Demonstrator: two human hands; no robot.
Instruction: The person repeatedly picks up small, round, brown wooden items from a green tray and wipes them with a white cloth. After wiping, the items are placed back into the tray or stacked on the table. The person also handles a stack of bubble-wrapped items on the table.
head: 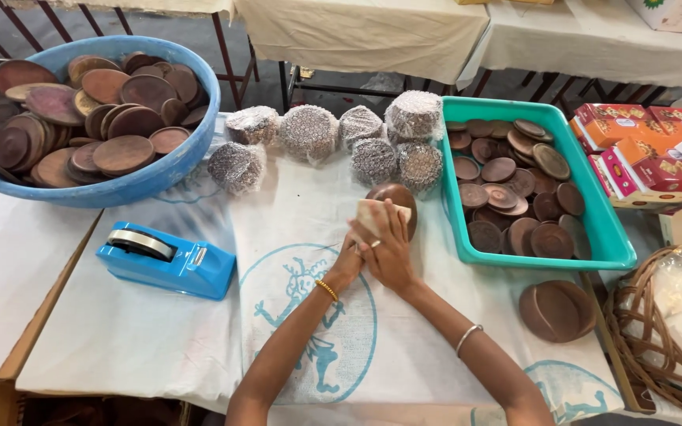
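Note:
My two hands meet at the middle of the cloth-covered table (159,339). A round brown wooden disc (399,199) stands tilted between them, with a beige pad (374,214) pressed against its near face. My left hand (347,262), with a gold bracelet at the wrist, grips the disc from below and is partly hidden by the other hand. My right hand (391,248), with a silver bangle on the forearm, lies over it with its fingers on the pad.
A blue tub (132,189) heaped with brown discs sits far left, and a blue tape dispenser (166,262) lies in front of it. Several net-wrapped bundles (309,132) line the back. Right: a teal tray (593,233) of discs, stacked discs (556,310), coloured boxes (641,150), a wicker basket (657,347).

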